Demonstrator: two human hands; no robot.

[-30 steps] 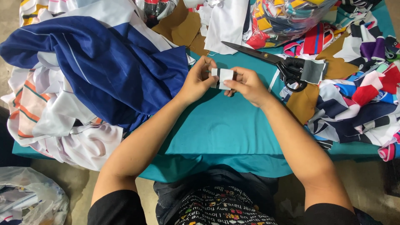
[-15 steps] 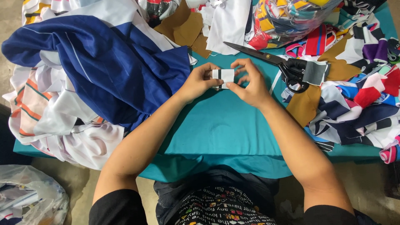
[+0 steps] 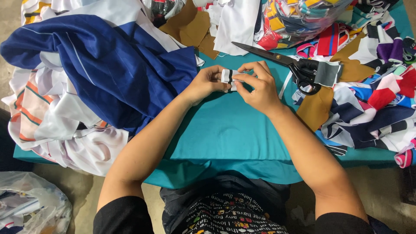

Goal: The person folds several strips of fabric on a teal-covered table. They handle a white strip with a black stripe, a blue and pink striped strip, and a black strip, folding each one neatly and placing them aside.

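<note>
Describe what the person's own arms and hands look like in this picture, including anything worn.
Both forearms are bare. The left hand and right hand wear no gloves, and no rings or watch are visible. Short black sleeves cover the upper arms.

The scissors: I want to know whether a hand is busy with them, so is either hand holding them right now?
No, the scissors lie on the teal cloth while both hands pinch a small white fabric piece.
</note>
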